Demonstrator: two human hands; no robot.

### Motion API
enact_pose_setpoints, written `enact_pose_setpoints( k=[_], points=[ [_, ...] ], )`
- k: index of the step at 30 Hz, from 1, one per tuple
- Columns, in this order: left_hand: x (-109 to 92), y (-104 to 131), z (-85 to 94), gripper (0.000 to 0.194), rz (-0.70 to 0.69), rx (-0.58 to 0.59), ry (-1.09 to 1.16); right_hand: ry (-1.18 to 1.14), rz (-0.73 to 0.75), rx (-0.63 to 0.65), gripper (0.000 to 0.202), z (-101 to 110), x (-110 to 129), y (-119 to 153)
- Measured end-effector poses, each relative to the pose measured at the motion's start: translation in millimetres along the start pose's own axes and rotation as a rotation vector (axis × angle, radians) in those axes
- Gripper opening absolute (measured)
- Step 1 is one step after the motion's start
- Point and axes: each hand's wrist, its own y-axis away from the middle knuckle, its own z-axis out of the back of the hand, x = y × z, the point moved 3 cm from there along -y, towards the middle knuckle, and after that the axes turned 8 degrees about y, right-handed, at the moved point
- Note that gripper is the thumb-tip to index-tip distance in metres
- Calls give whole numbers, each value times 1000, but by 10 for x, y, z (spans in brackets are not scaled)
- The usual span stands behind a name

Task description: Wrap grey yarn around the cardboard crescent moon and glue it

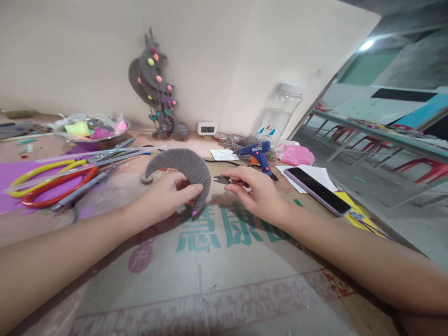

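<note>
A crescent moon shape wrapped in grey yarn [196, 170] is in my left hand [171, 191], thumb on its front face and fingers behind. Its curled tip points left, and a bit of purple shows at the lower tip. To the right, my right hand [252, 186] pinches a small dark grey pointed piece [221, 179] between thumb and fingertips; its exact kind is unclear. The piece is close to the crescent's right edge but apart from it. Beyond my right hand stands a blue glue gun [257, 153] with a small red light.
Red-and-yellow-handled scissors [59, 186] lie at left near a metal bowl [117, 134] of colourful bits. Against the wall are a decorated grey moon hanging [150, 79], a digital timer [207, 128] and a water bottle [278, 114]. A phone [317, 190] lies at right. Printed cardboard [210, 280] covers the tabletop.
</note>
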Motion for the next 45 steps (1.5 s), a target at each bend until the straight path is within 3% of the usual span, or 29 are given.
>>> enact_pose_setpoints(
  k=[5,23,33,45],
  points=[
    [26,-13,-14,30,-4,19,-21,55,82,21,24,1,38,26],
    [33,-29,-10,31,-65,41,-112,237,162,44,22,-16,112,10],
    [41,-24,-22,28,-43,96,-32,125,129,26,21,-11,81,23],
    [39,-20,-17,29,-31,79,-46,163,161,-16,19,14,90,25]
  ],
)
